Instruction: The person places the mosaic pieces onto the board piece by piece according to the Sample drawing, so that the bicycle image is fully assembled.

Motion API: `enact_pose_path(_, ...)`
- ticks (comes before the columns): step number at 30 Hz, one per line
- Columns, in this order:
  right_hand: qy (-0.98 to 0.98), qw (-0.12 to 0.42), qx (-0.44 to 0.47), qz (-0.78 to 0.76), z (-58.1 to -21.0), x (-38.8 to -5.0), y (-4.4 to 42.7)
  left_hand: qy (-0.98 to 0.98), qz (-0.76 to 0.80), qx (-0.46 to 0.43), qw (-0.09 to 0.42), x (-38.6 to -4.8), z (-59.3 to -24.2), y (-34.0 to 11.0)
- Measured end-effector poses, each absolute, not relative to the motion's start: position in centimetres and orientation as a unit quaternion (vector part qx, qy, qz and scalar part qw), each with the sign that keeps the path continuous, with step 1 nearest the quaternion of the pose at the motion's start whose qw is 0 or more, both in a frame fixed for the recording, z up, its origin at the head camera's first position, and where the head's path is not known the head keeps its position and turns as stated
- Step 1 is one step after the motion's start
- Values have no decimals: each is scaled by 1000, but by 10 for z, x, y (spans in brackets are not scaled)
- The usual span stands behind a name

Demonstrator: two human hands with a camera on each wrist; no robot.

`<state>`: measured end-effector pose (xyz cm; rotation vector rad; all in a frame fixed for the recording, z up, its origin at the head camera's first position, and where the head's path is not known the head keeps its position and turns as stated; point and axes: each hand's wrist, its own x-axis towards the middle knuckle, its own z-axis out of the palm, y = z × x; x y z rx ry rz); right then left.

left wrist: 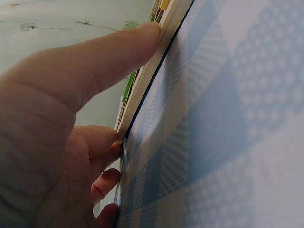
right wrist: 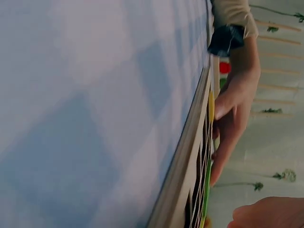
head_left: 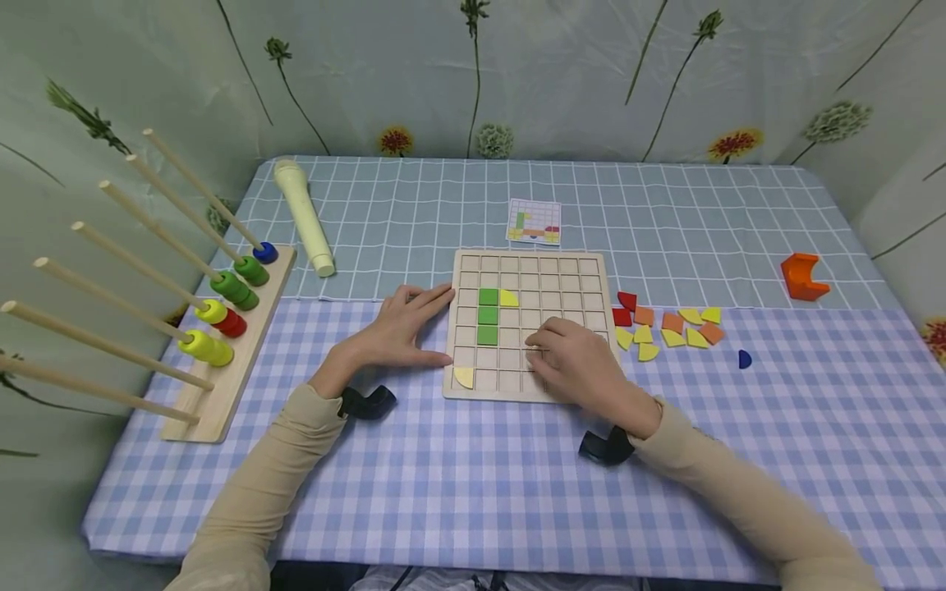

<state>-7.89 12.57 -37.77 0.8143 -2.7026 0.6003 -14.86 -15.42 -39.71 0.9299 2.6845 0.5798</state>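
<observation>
A wooden grid board [head_left: 525, 392] lies on the cloth, with several green squares [head_left: 488, 315] in one column, a yellow quarter piece [head_left: 507, 298] beside the top one and a paler quarter piece [head_left: 463, 377] at the lower left. My left hand [head_left: 402, 330] touches the board's left edge with thumb and fingertips, fingers spread; the left wrist view shows the thumb [left wrist: 137, 42] against the rim. Over the right part of the board is my right hand [head_left: 580, 365], fingers bent down to the cells; whether a piece is under them is hidden.
Red, orange and yellow pieces [head_left: 672, 337] lie right of the board, a dark blue one [head_left: 744, 359] farther right. A patterned card [head_left: 534, 222] sits behind the board. An orange block [head_left: 804, 277] stands at far right; a pale yellow stick [head_left: 305, 217] and a bead rack [head_left: 244, 361] are at left.
</observation>
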Motion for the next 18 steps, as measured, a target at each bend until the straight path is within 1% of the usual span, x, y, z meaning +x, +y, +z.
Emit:
enact_pose_path(7,-938,115,268,185,-375,-84,161,919,202,316,126,-148,-396,-154)
enact_pose_path(14,-931,153,284,170,-375,-88,196,919,202,316,123,-147,-394,-153)
enact_pose_path(18,-934,160,278,161,-376,-88,217,919,199,316,122,-148,-394,-154)
